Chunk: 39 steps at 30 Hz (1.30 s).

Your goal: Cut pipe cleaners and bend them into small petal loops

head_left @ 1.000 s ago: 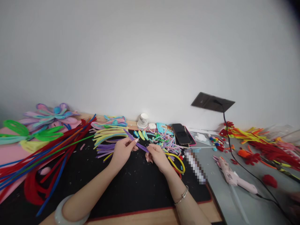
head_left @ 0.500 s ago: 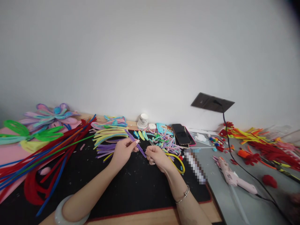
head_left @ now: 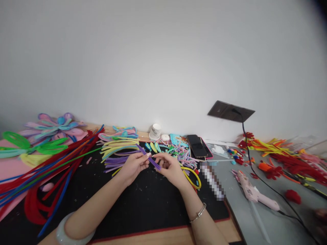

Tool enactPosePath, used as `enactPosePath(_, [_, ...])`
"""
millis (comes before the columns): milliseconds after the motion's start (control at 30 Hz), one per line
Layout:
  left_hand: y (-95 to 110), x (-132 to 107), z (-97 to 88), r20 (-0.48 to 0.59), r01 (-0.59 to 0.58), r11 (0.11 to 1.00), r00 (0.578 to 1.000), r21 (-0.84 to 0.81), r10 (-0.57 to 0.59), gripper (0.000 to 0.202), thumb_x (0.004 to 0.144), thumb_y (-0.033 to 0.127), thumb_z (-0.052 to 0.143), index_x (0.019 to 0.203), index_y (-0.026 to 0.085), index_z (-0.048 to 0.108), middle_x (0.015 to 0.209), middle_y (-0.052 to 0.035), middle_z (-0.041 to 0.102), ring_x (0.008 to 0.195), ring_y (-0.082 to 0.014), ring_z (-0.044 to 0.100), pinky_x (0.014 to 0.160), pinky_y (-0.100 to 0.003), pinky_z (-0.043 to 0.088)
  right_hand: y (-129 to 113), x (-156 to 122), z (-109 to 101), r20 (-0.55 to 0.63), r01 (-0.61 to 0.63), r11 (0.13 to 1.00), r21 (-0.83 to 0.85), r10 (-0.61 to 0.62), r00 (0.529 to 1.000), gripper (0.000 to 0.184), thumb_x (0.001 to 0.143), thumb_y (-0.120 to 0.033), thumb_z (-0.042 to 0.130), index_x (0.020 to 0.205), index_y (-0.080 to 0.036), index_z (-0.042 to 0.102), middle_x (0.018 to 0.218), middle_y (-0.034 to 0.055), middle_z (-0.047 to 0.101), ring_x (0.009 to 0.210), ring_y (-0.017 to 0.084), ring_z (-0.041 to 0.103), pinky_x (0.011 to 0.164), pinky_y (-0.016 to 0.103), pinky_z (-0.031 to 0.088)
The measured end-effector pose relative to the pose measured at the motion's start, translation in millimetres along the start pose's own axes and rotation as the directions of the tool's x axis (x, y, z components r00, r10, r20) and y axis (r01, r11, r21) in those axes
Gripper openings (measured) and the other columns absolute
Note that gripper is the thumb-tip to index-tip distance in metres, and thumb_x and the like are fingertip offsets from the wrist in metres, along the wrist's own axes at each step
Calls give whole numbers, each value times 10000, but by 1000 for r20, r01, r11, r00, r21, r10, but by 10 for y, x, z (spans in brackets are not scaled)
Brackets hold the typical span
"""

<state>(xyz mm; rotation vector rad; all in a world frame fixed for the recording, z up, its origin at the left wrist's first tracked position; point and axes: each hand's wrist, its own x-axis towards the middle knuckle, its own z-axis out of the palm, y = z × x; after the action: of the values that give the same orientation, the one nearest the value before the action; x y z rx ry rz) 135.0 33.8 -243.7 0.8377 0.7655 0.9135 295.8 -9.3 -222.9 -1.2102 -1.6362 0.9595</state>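
Note:
My left hand (head_left: 135, 165) pinches a short bundle of purple pipe cleaners (head_left: 142, 149) between thumb and fingers, above the black mat (head_left: 143, 207). The bundle slants down to the right. At its lower end, my right hand (head_left: 170, 168) has its thumb and curled fingers around the purple tips; the exact contact is partly hidden. Just behind the left hand lie yellow and purple pipe cleaners (head_left: 116, 163) in rows. Small pastel cut pieces (head_left: 182, 153) are heaped beyond the right hand, and a yellow loop (head_left: 196, 180) lies beside its wrist.
Long red and blue pipe cleaners (head_left: 66, 160) spread at left, near a pastel flower (head_left: 60, 124). A paper cup (head_left: 155, 131) and a phone (head_left: 197, 146) stand and lie by the wall. A pink glue gun (head_left: 255, 192) with its black cord (head_left: 255, 173) lies on the grey table.
My right hand has opened from a closed fist and moved slightly left, bringing its fingers around the lower end of the purple pipe cleaners. My left hand keeps its pinch.

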Motion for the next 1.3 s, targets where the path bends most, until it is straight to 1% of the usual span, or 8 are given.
enactPosePath(133, [-6, -21, 30, 42, -3, 991, 999, 135, -2, 277, 649, 385, 704, 623, 130, 600, 543, 15, 547, 498, -77, 506, 529, -202, 432, -13, -22, 25, -1, 49, 995, -82, -49, 999, 88, 734, -205, 615, 787, -188, 683, 731, 13, 575, 571, 100, 440, 521, 223, 338])
enactPosePath(300, [-30, -11, 55, 67, -78, 914, 996, 397, 55, 324, 705, 427, 615, 564, 141, 559, 482, -5, 566, 443, -104, 524, 492, -221, 434, -11, -31, -1, -23, -31, 998, -58, 29, 999, 68, 734, -189, 607, 747, -167, 671, 636, -2, 572, 538, 99, 448, 513, 222, 335])
enactPosePath(500, [-95, -35, 38, 283, -316, 655, 946, 686, 160, 311, 806, 319, 452, 549, 170, 547, 463, 21, 515, 389, -98, 469, 429, -201, 338, -55, -17, -34, -36, -74, 993, 89, 78, 996, 111, 763, -266, 581, 719, -164, 586, 539, -30, 515, 472, 86, 432, 461, 207, 329])
enactPosePath(700, [-75, -68, 37, 515, -542, 416, 837, 730, 186, 291, 781, 143, 420, 544, 175, 586, 566, -7, 587, 583, -131, 543, 589, -216, 371, 57, 4, -79, -24, -155, 972, 177, 161, 987, 108, 765, -271, 564, 734, -171, 535, 517, -44, 502, 402, 75, 398, 387, 193, 297])
enactPosePath(800, [-52, -77, 36, 522, -533, 398, 840, 747, 144, 287, 773, 126, 406, 554, 169, 587, 564, -3, 592, 582, -128, 538, 584, -213, 362, 91, 13, -103, -83, -93, 992, 90, 100, 991, 110, 760, -247, 576, 691, -173, 532, 567, -32, 502, 480, 92, 450, 445, 205, 349])
enactPosePath(900, [-39, -80, 31, 530, -513, 376, 845, 772, 66, 274, 771, 117, 396, 574, 158, 582, 579, 0, 600, 587, -118, 540, 583, -205, 360, 73, 25, -116, -173, 49, 998, -47, -56, 983, 96, 714, -167, 605, 637, -171, 549, 813, 30, 558, 782, 149, 543, 630, 243, 425])
enactPosePath(1000, [-49, -74, 14, 537, -503, 364, 844, 784, 9, 271, 781, 127, 392, 598, 151, 590, 598, -1, 610, 586, -108, 544, 577, -199, 361, 51, 25, -107, -139, 78, 996, -35, -82, 987, 91, 728, -129, 569, 653, -176, 545, 1001, 64, 583, 959, 187, 540, 728, 282, 431])
enactPosePath(1300, [-55, -64, -9, 503, -435, 419, 862, 797, -62, 284, 806, 215, 400, 602, 144, 585, 569, 7, 586, 539, -99, 524, 527, -196, 346, 90, 17, -49, -100, -82, 990, 114, 94, 991, 91, 775, -178, 540, 685, -166, 535, 587, -24, 584, 459, 79, 473, 442, 194, 353])
